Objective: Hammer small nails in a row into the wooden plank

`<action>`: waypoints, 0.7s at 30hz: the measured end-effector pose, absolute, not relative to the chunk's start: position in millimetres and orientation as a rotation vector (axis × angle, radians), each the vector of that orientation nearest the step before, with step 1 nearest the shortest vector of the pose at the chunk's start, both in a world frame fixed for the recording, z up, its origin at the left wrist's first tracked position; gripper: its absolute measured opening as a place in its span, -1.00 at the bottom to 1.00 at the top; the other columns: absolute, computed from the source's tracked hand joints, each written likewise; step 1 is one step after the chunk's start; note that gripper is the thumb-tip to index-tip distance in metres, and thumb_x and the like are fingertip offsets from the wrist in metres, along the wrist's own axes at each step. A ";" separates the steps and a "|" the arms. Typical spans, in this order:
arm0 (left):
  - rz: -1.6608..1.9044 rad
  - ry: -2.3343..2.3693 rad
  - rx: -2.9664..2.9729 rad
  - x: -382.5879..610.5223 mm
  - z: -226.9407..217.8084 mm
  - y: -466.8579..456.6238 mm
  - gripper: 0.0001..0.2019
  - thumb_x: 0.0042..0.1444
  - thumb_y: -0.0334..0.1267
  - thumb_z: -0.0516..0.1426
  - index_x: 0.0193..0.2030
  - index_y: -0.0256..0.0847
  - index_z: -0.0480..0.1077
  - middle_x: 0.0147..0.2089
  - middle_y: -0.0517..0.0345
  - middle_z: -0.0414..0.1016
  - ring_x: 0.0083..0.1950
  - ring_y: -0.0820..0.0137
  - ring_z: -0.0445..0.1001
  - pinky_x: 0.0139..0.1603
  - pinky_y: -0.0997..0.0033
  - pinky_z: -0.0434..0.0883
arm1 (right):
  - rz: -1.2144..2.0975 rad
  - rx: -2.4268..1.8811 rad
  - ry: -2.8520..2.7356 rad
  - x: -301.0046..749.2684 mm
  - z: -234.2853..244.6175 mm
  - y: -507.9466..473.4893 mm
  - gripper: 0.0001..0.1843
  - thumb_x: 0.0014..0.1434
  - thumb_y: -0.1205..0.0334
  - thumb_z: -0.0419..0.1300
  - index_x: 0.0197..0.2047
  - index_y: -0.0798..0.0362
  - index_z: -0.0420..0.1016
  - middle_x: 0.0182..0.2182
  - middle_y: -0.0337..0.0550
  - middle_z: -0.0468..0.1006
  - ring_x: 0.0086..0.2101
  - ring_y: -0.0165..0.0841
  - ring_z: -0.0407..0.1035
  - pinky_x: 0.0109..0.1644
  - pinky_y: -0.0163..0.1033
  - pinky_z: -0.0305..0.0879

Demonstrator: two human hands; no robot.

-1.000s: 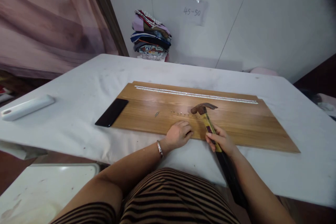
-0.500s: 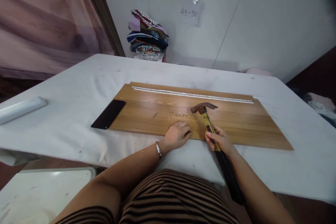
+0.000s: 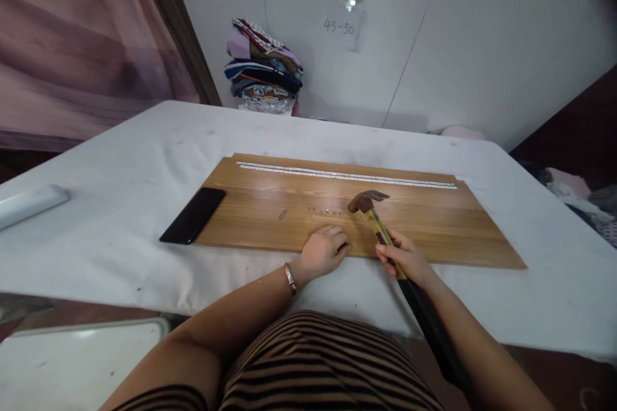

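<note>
My right hand (image 3: 403, 258) is wrapped round the yellow-and-black handle of a claw hammer (image 3: 380, 228). The hammer's rusty head is over the wooden board (image 3: 434, 225), close to the right end of a row of small nails (image 3: 328, 210); whether it touches one I cannot tell. My left hand (image 3: 325, 249) rests on the board's front edge, fingers curled in, and whatever may be inside them is hidden. Left of the row lie a few loose nails (image 3: 283, 213). Two white measuring strips (image 3: 347, 175) run along the board's far side.
A black phone (image 3: 193, 215) lies over the board's left end. On the white-covered table (image 3: 110, 205), a white roll (image 3: 33, 204) sits far left. Folded clothes (image 3: 264, 70) are stacked by the wall, and a white stool (image 3: 87, 359) stands below left.
The view has shifted slightly, moving the board and phone a little left in the picture. The hammer head sits slightly lower and further left in the picture; both hands keep their hold and place.
</note>
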State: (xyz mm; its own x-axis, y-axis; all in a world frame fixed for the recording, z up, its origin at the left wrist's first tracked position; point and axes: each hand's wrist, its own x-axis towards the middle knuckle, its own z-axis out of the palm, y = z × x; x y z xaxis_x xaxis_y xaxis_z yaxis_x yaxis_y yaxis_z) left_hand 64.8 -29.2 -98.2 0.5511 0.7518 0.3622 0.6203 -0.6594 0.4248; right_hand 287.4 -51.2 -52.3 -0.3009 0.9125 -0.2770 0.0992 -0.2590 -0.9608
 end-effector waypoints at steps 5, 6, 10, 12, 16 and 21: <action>0.790 1.136 2.537 65.1 -98.7 -29.0 -0.84 0.26 -0.28 0.07 -0.31 -0.22 0.45 -0.30 0.10 0.46 -0.22 0.38 0.41 -0.18 0.39 0.34 | 1.605 -1.297 -1.339 287.2 -48.4 -51.6 -0.68 0.05 0.03 0.25 -0.26 0.01 0.25 -0.64 -0.44 0.33 -0.76 -0.56 0.13 -0.72 -0.43 0.07; 0.791 1.133 2.538 65.1 -99.0 -28.9 -0.84 0.26 -0.29 0.08 -0.31 -0.23 0.44 -0.30 0.11 0.46 -0.22 0.38 0.41 -0.18 0.39 0.34 | 1.595 -1.294 -1.344 287.3 -46.7 -51.5 -0.69 0.06 0.04 0.25 -0.27 0.01 0.25 -0.63 -0.44 0.34 -0.76 -0.57 0.13 -0.71 -0.43 0.06; 0.793 1.134 2.544 64.7 -99.3 -28.8 -0.83 0.25 -0.28 0.09 -0.35 -0.23 0.43 -0.31 0.11 0.45 -0.23 0.38 0.40 -0.20 0.39 0.33 | 1.579 -1.299 -1.370 284.8 -39.4 -51.0 -0.70 0.07 0.05 0.23 -0.26 0.01 0.23 -0.63 -0.45 0.34 -0.77 -0.57 0.12 -0.71 -0.43 0.06; 0.798 1.135 2.546 64.5 -98.4 -29.1 -0.81 0.26 -0.27 0.09 -0.37 -0.23 0.42 -0.33 0.11 0.44 -0.25 0.38 0.40 -0.22 0.39 0.32 | 1.580 -1.321 -1.382 282.1 -37.8 -50.6 -0.70 0.06 0.04 0.23 -0.27 0.01 0.23 -0.64 -0.46 0.33 -0.77 -0.57 0.11 -0.72 -0.43 0.05; 0.795 1.128 2.539 64.0 -96.1 -29.8 -0.83 0.25 -0.29 0.09 -0.36 -0.23 0.42 -0.33 0.11 0.43 -0.26 0.38 0.39 -0.22 0.39 0.32 | 1.590 -1.356 -1.402 278.6 -38.4 -50.0 -0.68 0.04 0.03 0.23 -0.32 0.01 0.21 -0.64 -0.46 0.32 -0.77 -0.58 0.10 -0.73 -0.43 0.06; 0.784 1.118 2.518 63.7 -96.2 -29.7 -0.84 0.25 -0.28 0.09 -0.34 -0.23 0.43 -0.31 0.11 0.45 -0.23 0.38 0.40 -0.20 0.39 0.32 | 1.569 -1.350 -1.396 280.2 -36.5 -50.9 -0.70 0.05 0.03 0.23 -0.29 0.01 0.23 -0.63 -0.46 0.32 -0.77 -0.58 0.10 -0.72 -0.42 0.05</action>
State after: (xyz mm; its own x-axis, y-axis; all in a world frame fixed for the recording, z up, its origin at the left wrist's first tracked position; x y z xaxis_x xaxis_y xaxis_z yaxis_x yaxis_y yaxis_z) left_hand 63.7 -29.7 -96.2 0.5543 0.7480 0.3651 0.5982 -0.6630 0.4501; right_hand 280.2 -50.9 -36.5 -0.2726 0.9219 -0.2752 0.1661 -0.2366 -0.9573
